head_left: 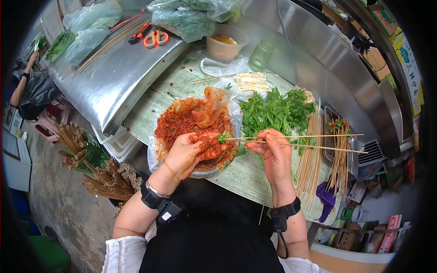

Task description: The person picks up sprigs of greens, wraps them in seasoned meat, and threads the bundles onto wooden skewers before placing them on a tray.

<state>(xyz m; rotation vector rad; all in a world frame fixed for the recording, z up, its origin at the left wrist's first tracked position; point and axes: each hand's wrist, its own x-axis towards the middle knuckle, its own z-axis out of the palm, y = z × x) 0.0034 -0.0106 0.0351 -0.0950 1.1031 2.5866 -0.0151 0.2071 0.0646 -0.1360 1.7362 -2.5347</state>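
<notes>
My left hand [185,152], smeared with red chili paste, is closed over the bowl around chili-coated leafy greens [222,137]. A bit of green leaf pokes out at the skewer tips; the rest is hidden in my fingers. My right hand [275,152] grips two thin bamboo skewers [318,136], whose points reach left to the greens and whose long ends spread to the right. Beneath my left hand stands a bowl lined with clear plastic [234,116], filled with red chili paste [180,120]. Fresh leafy herbs [273,111] lie just behind my right hand.
Bare skewers [309,157] lie right of my right hand, beside loaded skewers [339,154] with red and green tips. Pale enoki-like strands [251,82], a tub [226,43] and a glass jar [261,55] stand behind. Scissors [156,39] rest on the metal surface. Another person's arm [23,84] shows far left.
</notes>
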